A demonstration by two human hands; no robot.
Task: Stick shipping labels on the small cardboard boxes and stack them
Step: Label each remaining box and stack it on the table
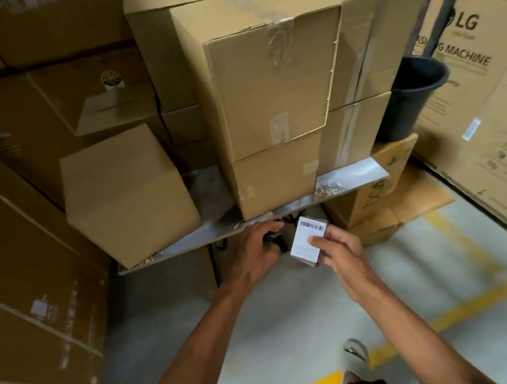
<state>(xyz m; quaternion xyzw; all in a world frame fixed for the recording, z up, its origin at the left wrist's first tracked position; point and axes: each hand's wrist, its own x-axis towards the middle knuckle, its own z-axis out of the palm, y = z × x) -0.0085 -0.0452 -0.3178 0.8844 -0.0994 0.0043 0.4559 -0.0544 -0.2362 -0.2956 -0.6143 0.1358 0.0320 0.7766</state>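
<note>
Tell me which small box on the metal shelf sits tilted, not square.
The lone box at the shelf's left end: it sits skewed with a corner past the front edge. The other boxes stand squarely stacked to its right.

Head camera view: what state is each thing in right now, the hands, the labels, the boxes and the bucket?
Right hand: pinching a small stack of labels, thumb on top.
Labels: held in the air, barcode side up, not stuck on any box.
Left hand: fingers curled beside the labels; what it holds is unclear.
Top box: taped shut, stacked on another box.
Left box: closed, overhanging the shelf edge.
Bucket: upright; contents hidden.
</note>
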